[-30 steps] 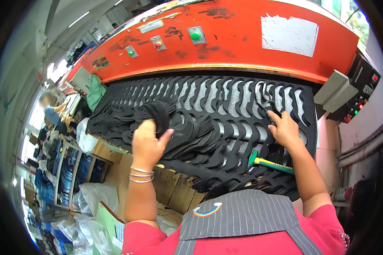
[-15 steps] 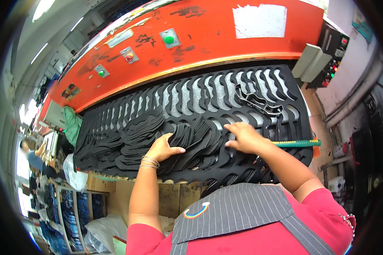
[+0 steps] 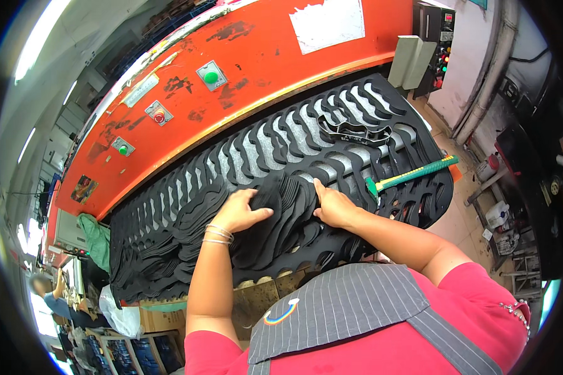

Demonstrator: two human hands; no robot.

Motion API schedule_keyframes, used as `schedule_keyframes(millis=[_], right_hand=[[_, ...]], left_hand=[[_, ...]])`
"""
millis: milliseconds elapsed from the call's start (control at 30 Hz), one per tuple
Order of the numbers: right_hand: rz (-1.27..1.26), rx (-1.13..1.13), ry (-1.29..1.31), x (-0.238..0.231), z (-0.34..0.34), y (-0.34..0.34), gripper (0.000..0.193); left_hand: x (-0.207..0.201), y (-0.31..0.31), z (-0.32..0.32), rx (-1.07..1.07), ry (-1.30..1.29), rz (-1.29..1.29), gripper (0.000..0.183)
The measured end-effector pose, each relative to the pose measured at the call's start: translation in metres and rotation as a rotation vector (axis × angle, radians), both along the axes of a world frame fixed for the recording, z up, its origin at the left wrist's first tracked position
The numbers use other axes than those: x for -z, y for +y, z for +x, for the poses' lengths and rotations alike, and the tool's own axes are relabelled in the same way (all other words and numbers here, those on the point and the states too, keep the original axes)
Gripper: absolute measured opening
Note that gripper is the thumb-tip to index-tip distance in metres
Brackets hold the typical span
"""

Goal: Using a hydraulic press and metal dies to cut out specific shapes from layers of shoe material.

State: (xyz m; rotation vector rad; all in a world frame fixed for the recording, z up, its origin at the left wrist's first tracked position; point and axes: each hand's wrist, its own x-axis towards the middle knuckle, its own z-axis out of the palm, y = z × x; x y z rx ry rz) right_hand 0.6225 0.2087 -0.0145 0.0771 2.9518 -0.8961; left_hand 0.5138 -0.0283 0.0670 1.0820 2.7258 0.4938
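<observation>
A thick stack of thin black insole-shaped pieces lies on the black cut sheet in front of me. My left hand is closed on the left side of this stack, its thumb across the top pieces and its fingertips partly hidden behind them. At the stack's right edge is my right hand, thumb and index finger apart, fingertips touching or very close to the pieces. More black cut pieces lie heaped left of my left hand. A metal cutting die with a wavy outline rests on the sheet beyond my right hand.
A green-and-yellow hammer lies right of my right hand. The perforated black sheet covers the machine bed. Behind it rises an orange machine front with a green button and a red button. A person is at far left.
My right hand has moved in to the stack's right edge. My left hand now lies further over the pieces, which stand more upright. The whole view has turned, uncovering the hammer head.
</observation>
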Motion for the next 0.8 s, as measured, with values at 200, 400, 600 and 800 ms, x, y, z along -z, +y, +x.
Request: schedule_keyframes(millis=[200,400,600,800], right_hand=[[-1.178,0.386,0.033,-0.002,0.01,-0.048,0.084],[-1.577,0.231,0.049,-0.008,0.013,-0.078,0.078],[-1.002,-0.105,0.524,-0.04,0.043,-0.088,0.096],[-1.234,-0.02,0.413,-0.016,0.042,-0.082,0.088]], left_hand=[[0.016,-0.005,-0.025,-0.099,-1.049,0.407,0.068],[0.029,-0.005,-0.012,-0.005,-0.892,0.338,0.074],[0.018,-0.028,0.051,0.069,-0.749,0.758,0.101],[0.039,-0.023,0.082,0.035,-0.575,0.761,0.092]])
